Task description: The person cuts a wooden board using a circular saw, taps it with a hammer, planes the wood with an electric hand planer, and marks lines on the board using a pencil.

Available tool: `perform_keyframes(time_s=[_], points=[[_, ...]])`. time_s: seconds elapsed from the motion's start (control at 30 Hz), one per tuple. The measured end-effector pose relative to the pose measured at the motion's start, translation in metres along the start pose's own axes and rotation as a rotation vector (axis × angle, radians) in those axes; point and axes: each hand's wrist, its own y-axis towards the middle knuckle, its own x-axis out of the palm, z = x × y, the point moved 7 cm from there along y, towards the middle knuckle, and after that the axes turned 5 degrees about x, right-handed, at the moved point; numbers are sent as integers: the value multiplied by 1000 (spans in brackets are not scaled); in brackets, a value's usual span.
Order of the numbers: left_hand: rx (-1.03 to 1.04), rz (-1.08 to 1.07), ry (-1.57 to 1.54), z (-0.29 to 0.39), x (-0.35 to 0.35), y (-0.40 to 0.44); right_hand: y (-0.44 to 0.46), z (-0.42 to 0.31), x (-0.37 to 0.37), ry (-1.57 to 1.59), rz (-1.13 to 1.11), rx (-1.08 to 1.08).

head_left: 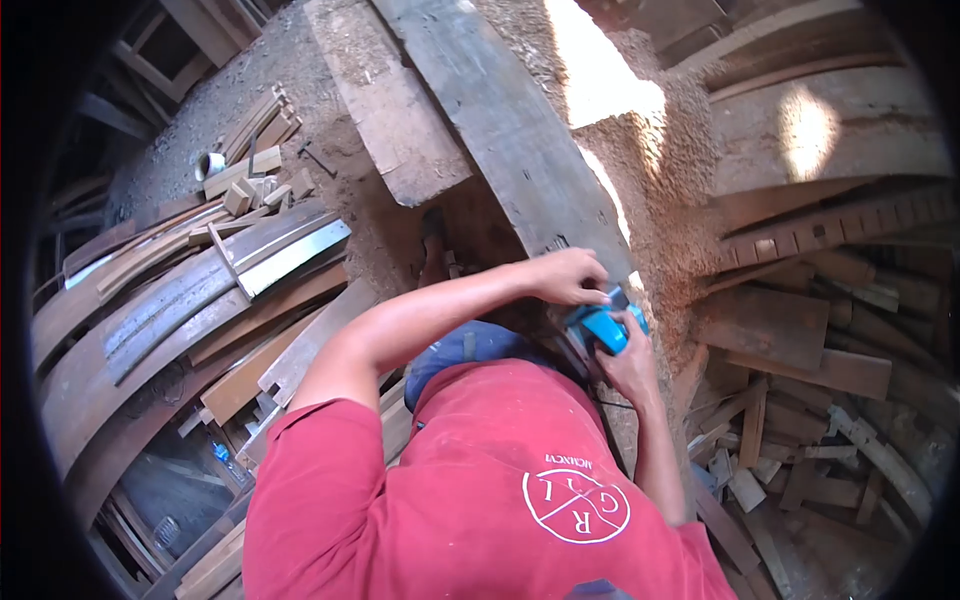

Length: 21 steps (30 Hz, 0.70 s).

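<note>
The right hand (630,362) is clasping a boxy blue tool (606,330), likely for control, the left hand (572,275) curling, hold unclear.

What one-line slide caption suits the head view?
Right hand gripping a blue tool, left hand close by, near a long grey plank and wood shavings.
</note>
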Motion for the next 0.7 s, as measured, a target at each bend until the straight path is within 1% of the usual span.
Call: perform_keyframes(time_s=[0.07,0.1,0.13,0.2,0.27,0.3,0.33,0.37,0.4,0.47,0.5,0.53,0.57,0.6,0.63,0.67,0.7], points=[[-130,-25,-281,15,8,11,-3,-2,-13,12,-32,14],[-118,-41,-377,26,9,13,-6,-3,-20,30,-75,7],[-117,-36,-383,36,5,14,-8,-5,-28,47,-116,2],[-156,-200,-482,56,9,15,-9,-9,-48,34,-129,-2],[-109,-221,-507,72,9,17,-9,-7,-56,-19,-206,7],[-164,-243,-561,76,14,15,-6,-5,-61,48,-224,59],[-220,-262,-610,76,18,13,-5,-6,-63,42,-226,60],[-160,-218,-502,78,15,16,-3,-8,-66,23,-201,39],[-159,-218,-506,76,19,16,-3,-10,-68,7,-176,21],[-332,83,-404,54,9,13,-7,-10,-55,6,-146,58],[-423,272,-360,48,2,6,-9,-5,-47,-79,-19,63],[-422,278,-359,39,13,14,-10,-9,-40,-163,107,65],[-509,639,-275,18,13,11,-17,-18,-29,-138,125,282],[-584,998,-181,4,11,-2,-21,-10,-13,-64,209,268],[-545,926,-115,3,11,3,-25,-7,-4,9,232,230],[-552,940,-120,0,13,-1,-28,-1,1,80,246,187],[-586,835,-202,0,15,-6,-27,9,9,40,210,108]])
